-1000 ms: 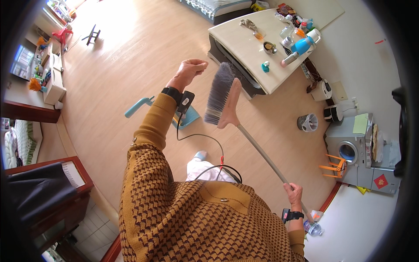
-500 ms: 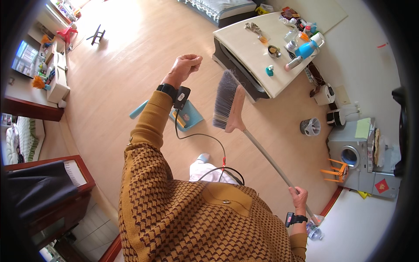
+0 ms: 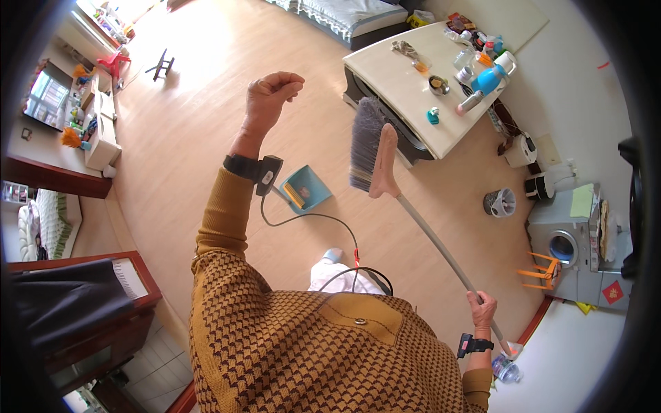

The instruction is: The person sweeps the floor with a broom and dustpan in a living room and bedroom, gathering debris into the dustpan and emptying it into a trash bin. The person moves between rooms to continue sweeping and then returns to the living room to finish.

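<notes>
Broom [image 3: 385, 172] held out over a pale wooden floor [image 3: 206, 103], seen from above the person's own head. Its long axis runs on a slant: the grey handle starts low at the person's right side and climbs up and leftward to a pinkish head with dark grey bristles that hangs in the air just off the near edge of a low cream table [image 3: 413, 89]. The right hand [image 3: 482, 310] is wrapped around the handle close to its far end, so the whole length of the broom lies ahead and to the left of that hand.

The left hand [image 3: 270, 96] is raised well forward, fingers curled loosely inward into a half fist. It holds nothing and touches nothing. A black wrist device [image 3: 251, 168] sits on that forearm, with a thin cable trailing back toward the body. The bristles are to the right of this hand, near but clearly apart, so it is the closer hand to the broom head while the right one owns the handle.

Below the raised forearm, on the floor, lies a blue dustpan [image 3: 306, 189] with a yellow strip, between the left wrist and the bristles. The table carries small bottles and cups toward its far right corner. A small bin [image 3: 500, 202] stands on the floor to the right.
</notes>
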`<action>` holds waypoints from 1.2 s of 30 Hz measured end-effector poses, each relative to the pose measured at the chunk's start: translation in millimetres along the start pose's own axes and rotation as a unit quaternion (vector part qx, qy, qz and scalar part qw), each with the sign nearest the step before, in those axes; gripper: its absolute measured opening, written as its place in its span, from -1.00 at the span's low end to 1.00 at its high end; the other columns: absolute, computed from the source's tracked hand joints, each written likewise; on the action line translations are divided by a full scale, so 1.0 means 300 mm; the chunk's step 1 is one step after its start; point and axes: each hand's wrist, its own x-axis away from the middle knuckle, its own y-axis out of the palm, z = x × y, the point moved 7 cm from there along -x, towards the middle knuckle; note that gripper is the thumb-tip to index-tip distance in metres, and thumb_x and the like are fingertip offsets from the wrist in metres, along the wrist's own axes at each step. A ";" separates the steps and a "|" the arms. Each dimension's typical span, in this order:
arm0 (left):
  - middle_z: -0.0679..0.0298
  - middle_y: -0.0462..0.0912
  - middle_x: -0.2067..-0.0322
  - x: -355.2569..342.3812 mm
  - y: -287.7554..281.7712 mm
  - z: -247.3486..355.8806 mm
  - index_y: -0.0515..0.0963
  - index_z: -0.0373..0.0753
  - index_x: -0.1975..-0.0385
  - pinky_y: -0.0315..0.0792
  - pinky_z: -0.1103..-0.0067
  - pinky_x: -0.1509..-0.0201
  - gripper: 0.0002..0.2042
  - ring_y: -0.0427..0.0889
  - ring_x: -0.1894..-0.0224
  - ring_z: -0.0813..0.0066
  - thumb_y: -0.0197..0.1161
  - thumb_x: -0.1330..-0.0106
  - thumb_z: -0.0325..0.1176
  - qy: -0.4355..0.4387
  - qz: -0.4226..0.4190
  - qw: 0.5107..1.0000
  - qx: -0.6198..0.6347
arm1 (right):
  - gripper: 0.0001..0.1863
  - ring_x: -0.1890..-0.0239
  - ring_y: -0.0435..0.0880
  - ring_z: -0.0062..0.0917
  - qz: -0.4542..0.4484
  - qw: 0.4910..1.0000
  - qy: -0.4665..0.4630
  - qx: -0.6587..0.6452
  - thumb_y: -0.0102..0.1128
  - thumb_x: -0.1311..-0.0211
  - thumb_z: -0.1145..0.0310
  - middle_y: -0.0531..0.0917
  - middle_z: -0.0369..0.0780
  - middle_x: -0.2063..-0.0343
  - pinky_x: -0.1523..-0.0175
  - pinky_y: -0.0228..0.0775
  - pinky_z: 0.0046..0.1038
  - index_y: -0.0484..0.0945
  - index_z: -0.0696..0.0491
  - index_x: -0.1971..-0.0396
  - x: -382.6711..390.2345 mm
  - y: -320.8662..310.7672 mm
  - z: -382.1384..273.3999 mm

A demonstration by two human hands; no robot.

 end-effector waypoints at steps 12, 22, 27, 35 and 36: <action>0.12 0.69 0.36 0.105 0.052 -0.007 0.68 -0.26 0.37 0.53 0.43 0.23 -0.93 0.68 0.34 0.21 0.28 -0.19 -0.51 0.107 -0.058 0.941 -0.316 | -0.43 0.69 0.20 -0.55 -0.003 1.000 -0.015 0.014 0.42 -0.11 -0.09 0.19 -0.26 0.78 0.54 0.06 -0.38 0.47 0.15 0.65 -0.011 0.036 -0.030; 0.04 0.71 0.32 0.213 0.120 -0.723 0.72 -0.16 0.39 0.55 0.27 0.04 -0.87 0.68 0.17 0.02 0.25 -0.11 -0.42 -0.109 -0.151 0.875 -0.448 | -0.49 0.69 0.26 -0.54 -0.018 1.000 0.003 0.010 0.42 -0.14 -0.03 0.26 -0.26 0.78 0.53 0.12 -0.39 0.53 0.16 0.61 0.005 0.019 -0.055; 0.04 0.73 0.25 0.234 0.131 -0.816 0.73 -0.12 0.17 0.55 0.31 -0.04 -0.73 0.69 0.10 0.05 0.20 -0.16 -0.46 -0.128 -0.167 0.858 -0.468 | -0.50 0.70 0.26 -0.51 -0.026 0.999 0.023 0.020 0.42 -0.14 -0.01 0.26 -0.24 0.78 0.53 0.12 -0.39 0.53 0.16 0.61 0.025 0.016 -0.045; 0.24 0.76 0.40 0.199 0.132 -0.848 0.74 -0.06 0.39 0.57 0.44 0.15 -0.87 0.74 0.23 0.34 0.29 -0.09 -0.32 -0.193 -0.196 0.831 -0.484 | -0.50 0.70 0.25 -0.51 -0.030 0.999 0.033 0.025 0.41 -0.15 -0.01 0.26 -0.23 0.78 0.54 0.11 -0.38 0.52 0.15 0.60 0.042 0.024 -0.037; 0.22 0.75 0.41 0.203 0.137 -0.837 0.74 -0.05 0.39 0.55 0.38 0.12 -0.86 0.73 0.23 0.28 0.26 -0.10 -0.35 -0.172 -0.192 0.840 -0.478 | -0.50 0.70 0.25 -0.51 -0.029 0.999 0.032 0.023 0.41 -0.16 -0.01 0.26 -0.23 0.78 0.54 0.11 -0.39 0.53 0.15 0.60 0.044 0.025 -0.034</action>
